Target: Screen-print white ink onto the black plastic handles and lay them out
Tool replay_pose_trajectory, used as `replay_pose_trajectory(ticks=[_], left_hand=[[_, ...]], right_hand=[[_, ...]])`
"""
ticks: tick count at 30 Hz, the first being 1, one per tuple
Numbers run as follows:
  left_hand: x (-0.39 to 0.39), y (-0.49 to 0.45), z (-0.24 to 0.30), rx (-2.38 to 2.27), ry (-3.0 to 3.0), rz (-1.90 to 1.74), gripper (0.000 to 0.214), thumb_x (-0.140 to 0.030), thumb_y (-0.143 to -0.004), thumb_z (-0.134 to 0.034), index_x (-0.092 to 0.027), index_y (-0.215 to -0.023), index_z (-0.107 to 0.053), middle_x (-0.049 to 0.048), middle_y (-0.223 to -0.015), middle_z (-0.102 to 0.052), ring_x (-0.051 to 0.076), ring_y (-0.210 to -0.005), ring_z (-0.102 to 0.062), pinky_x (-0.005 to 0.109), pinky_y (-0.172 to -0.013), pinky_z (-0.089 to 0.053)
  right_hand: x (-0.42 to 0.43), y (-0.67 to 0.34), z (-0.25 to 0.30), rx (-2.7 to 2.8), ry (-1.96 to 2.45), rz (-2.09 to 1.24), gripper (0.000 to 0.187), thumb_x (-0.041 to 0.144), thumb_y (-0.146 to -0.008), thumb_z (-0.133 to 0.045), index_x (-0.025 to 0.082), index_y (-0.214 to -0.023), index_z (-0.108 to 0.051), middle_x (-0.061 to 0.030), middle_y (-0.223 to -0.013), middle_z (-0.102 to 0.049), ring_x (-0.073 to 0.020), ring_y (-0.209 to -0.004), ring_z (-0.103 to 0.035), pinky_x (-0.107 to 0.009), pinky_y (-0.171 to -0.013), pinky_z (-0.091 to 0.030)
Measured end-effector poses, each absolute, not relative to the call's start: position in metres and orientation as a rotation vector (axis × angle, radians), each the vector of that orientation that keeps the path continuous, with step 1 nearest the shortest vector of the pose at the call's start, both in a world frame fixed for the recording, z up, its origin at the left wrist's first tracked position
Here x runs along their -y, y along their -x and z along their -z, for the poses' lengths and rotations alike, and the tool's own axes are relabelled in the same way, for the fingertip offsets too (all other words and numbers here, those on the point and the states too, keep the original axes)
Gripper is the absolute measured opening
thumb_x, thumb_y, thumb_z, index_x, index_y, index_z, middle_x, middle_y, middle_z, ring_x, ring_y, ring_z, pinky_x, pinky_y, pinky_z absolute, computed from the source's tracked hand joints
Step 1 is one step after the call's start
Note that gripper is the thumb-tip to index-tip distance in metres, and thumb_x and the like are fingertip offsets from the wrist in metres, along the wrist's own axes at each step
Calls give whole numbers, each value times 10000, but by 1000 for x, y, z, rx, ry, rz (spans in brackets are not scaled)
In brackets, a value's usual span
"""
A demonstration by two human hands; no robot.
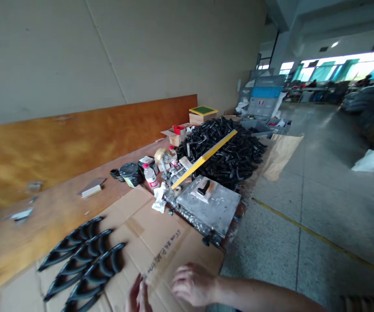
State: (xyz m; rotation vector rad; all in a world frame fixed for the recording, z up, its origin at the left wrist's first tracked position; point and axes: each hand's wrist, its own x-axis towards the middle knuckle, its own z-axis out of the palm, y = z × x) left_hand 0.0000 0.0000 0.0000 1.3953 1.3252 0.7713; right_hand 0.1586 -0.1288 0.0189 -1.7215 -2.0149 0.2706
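Note:
Low in the view, my left hand [138, 298] shows only a thumb and a finger, stretched out and slightly apart over the cardboard sheet [161, 221]. I see nothing held between them. To its right, my right hand [191, 284] hovers over or rests on the same sheet with its fingers curled in; whatever they may hold is hidden. Black curved handle-like pieces [99, 268] lie in three neat rows on the cardboard, left of my left hand. Handwriting runs across the cardboard between the hands and a grey metal plate [221, 206], which carries a small block with a black piece [204, 187].
A large heap of black pieces [219, 147] fills the table's far part, with a yellow bar [206, 158] leaning across it. A bottle [150, 175], a dark tub [131, 174] and tape [162, 156] stand left. Grey crates [265, 106] stand behind; floor lies right.

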Motion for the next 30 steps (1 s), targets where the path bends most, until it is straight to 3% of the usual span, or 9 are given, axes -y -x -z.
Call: replay_pose_trajectory(ticks=[7,12,17,22,26,30], left_hand=[[86,-102,-23,-1268,-1219,-826,542,-607,-742,-636,-190,-1087,-656,110,-1246,-650,328,-1165,-612,490,-1000,-496],[84,-169,-68,-1179,-1150,-945,520,-584,-765,-649,-187,-1101,-641,107,-1150,-665,287,-1114,-624,455,-917,-538],[52,-223,-125,-1007,-1158,-1090,484,-507,-808,-650,-206,-1186,-618,41,-925,-682,175,-865,-666,342,-791,-565],[31,-271,-200,-806,-1180,-1284,434,-440,-861,-603,-214,-1232,-594,-27,-711,-635,114,-630,-608,272,-650,-549],[29,-296,-233,-825,-1229,-1363,296,-401,-886,-532,-166,-1019,-653,-41,-620,-580,105,-549,-549,260,-592,-532],[39,-311,-234,-997,-1304,-1422,249,-365,-853,-537,-148,-754,-607,-30,-576,-557,114,-539,-537,271,-603,-531]], right_hand=[[263,-342,-58,1466,2066,-290,243,127,-909,-520,223,-1029,-709,-29,-971,-723,-183,-971,-620,-296,-869,-484],[251,-413,-69,1427,2063,-181,261,137,-922,-510,233,-1078,-696,-44,-1020,-721,-198,-991,-634,-336,-908,-491],[225,-445,-77,1452,2003,-153,266,132,-919,-529,227,-1117,-678,-48,-1043,-716,-192,-1012,-627,-327,-913,-500],[228,-486,-79,1467,2046,-201,248,139,-917,-549,227,-1101,-690,-35,-1034,-723,-183,-1013,-627,-312,-928,-492],[228,-538,-80,1461,2114,-221,251,144,-922,-539,228,-1096,-698,-42,-1051,-724,-189,-1020,-635,-324,-925,-496],[214,-592,-79,1550,2079,-262,256,161,-935,-513,215,-1108,-695,-52,-1078,-723,-192,-1034,-642,-345,-949,-494]])
